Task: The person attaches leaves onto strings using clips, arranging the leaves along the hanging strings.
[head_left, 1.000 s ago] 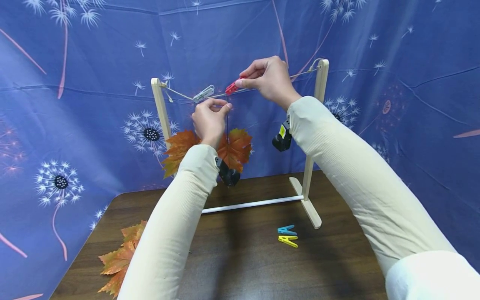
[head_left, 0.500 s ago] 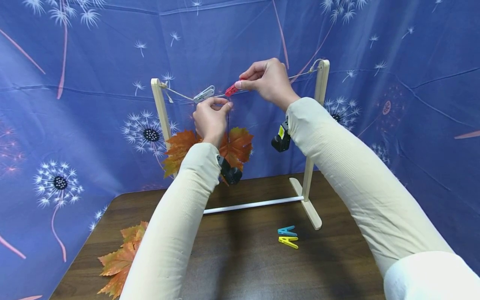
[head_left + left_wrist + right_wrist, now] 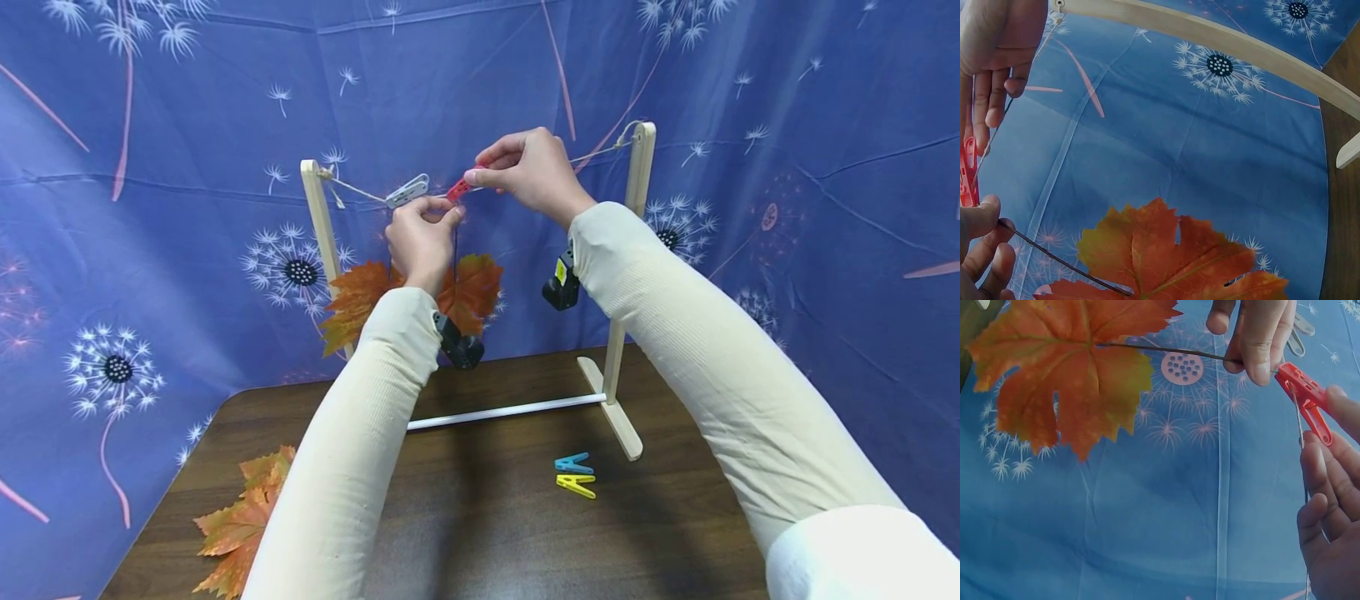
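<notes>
In the head view my left hand (image 3: 420, 242) pinches the dark stem (image 3: 1060, 259) of an orange maple leaf (image 3: 471, 296) between thumb and fingertips, just under the cord (image 3: 358, 191). My right hand (image 3: 536, 173) grips a red clothespin (image 3: 459, 190) by its handle end. The right wrist view shows the clothespin's jaws right at the stem's tip by the left fingertips, with the cord running along the clothespin. A white clothespin (image 3: 407, 191) sits on the cord just left of the red one. More orange leaf (image 3: 352, 304) shows left of my left wrist, partly hidden by the arm.
Wooden posts (image 3: 639, 171) hold the cord at both ends, and a white rod (image 3: 510, 411) joins them low down. Blue (image 3: 573, 463) and yellow (image 3: 576, 485) clothespins lie on the dark table (image 3: 487, 517). Orange leaves (image 3: 240, 529) lie at the table's left. Behind hangs a blue dandelion-print cloth.
My right hand has come down slightly with the red clothespin, bringing it closer to the left fingertips. My left hand has stayed nearly in place with the stem.
</notes>
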The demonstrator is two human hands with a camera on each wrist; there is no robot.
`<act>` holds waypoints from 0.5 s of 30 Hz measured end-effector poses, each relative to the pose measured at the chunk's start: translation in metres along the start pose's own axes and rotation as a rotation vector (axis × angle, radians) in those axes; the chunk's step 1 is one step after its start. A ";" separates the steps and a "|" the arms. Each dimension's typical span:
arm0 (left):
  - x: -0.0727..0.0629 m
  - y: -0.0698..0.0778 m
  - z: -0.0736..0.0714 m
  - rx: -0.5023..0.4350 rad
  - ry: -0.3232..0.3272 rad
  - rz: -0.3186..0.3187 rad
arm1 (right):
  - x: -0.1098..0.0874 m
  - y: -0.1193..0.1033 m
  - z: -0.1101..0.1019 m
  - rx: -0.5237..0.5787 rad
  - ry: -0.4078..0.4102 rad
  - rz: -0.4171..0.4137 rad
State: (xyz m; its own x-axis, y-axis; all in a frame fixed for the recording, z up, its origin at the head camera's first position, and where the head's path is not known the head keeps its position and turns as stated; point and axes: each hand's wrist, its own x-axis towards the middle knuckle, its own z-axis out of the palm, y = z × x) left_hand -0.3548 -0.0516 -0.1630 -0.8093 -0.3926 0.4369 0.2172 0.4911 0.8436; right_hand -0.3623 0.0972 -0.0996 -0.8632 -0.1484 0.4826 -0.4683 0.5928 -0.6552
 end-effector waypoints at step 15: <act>-0.007 -0.007 -0.009 0.002 -0.032 0.035 | -0.007 0.002 -0.003 -0.022 -0.069 0.019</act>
State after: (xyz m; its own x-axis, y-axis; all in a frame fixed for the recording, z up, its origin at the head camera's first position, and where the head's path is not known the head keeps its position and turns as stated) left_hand -0.3463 -0.0593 -0.1691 -0.8183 -0.3502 0.4559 0.2445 0.5058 0.8273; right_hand -0.3561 0.1014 -0.1025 -0.8831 -0.1912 0.4285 -0.4483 0.6132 -0.6504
